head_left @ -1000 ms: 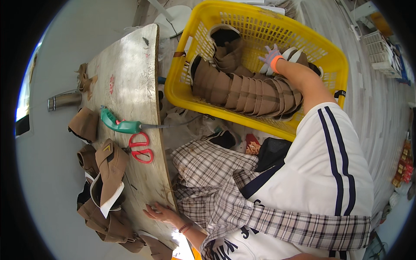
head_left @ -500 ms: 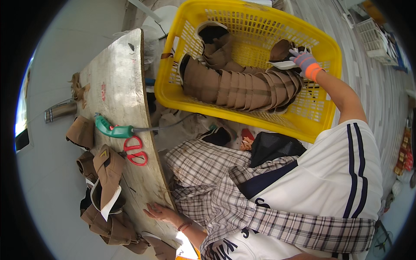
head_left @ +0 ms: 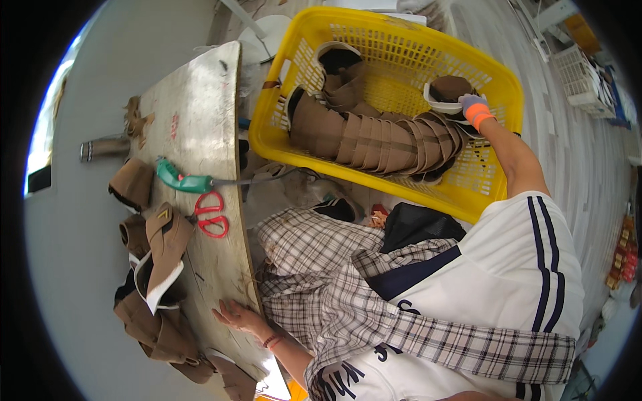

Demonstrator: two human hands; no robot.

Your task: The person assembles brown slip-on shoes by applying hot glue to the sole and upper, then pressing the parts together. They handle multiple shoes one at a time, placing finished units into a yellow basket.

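My right hand (head_left: 475, 109), in a grey glove with an orange cuff, is inside the yellow basket at the far right. Its fingers are closed on the white edge of a brown shoe upper (head_left: 449, 87). Just below, a long row of nested brown shoe uppers (head_left: 374, 140) curves along the basket, and another upper (head_left: 342, 77) stands at its left end. My left hand (head_left: 239, 317) is bare and lies on the worn wooden table (head_left: 210, 284) near its edge, fingers spread, holding nothing.
The yellow basket (head_left: 381, 179) stands beyond my lap. On the table lie a green-handled tool (head_left: 182, 179) with a cord, red-handled scissors (head_left: 212, 215) and a pile of brown uppers (head_left: 160, 327). A metal cylinder (head_left: 105, 149) sits at the far left edge.
My right hand has shifted slightly toward me, and the upper in it has turned, showing more of its white rim. The whole view has shifted a little. My left hand stays on the table.
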